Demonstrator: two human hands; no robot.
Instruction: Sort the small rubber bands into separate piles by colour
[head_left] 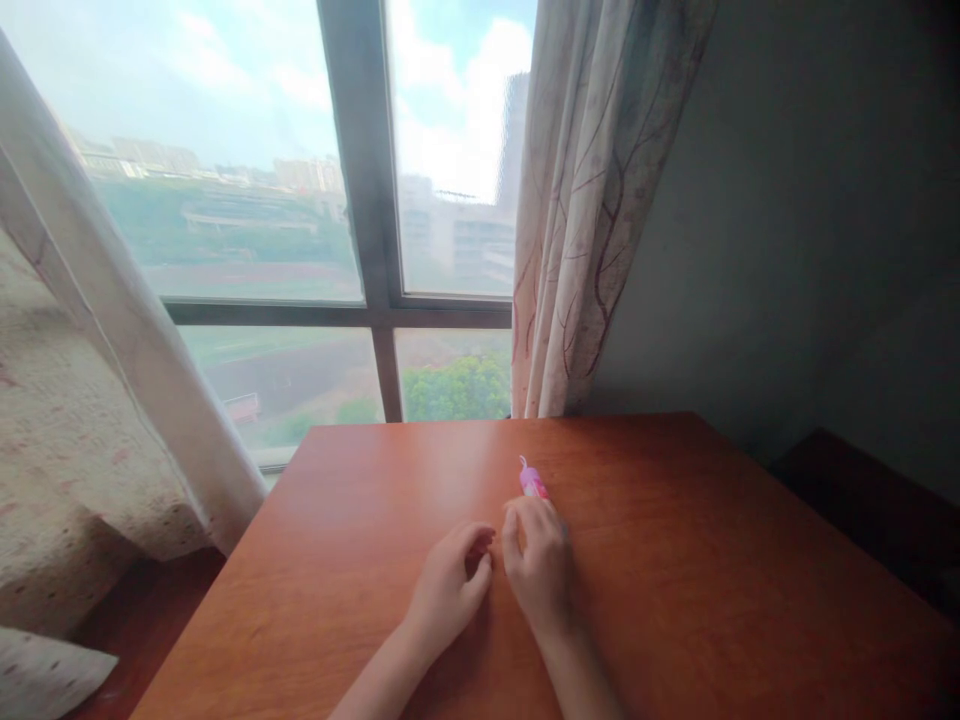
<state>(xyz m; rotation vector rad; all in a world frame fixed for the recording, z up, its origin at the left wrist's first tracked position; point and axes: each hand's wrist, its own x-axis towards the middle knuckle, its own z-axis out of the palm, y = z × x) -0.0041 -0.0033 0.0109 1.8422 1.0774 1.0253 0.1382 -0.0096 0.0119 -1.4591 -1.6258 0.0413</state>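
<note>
My right hand [538, 570] rests on the reddish-brown wooden table [675, 600], fingers curled round a small pink object [532, 482] whose tip sticks out beyond the fingertips toward the window. What the pink object is I cannot make out. My left hand [450, 585] lies just to its left, fingers bent with thumb and forefinger pinched close together. Whether anything sits in that pinch is hidden. The two hands nearly touch near the table's middle.
A large window [360, 250] with a dark frame stands behind the table. Patterned curtains hang at the left [90, 400] and at the right [592, 200]. A grey wall [787, 250] rises on the right, with a dark low piece of furniture [862, 500] beside the table.
</note>
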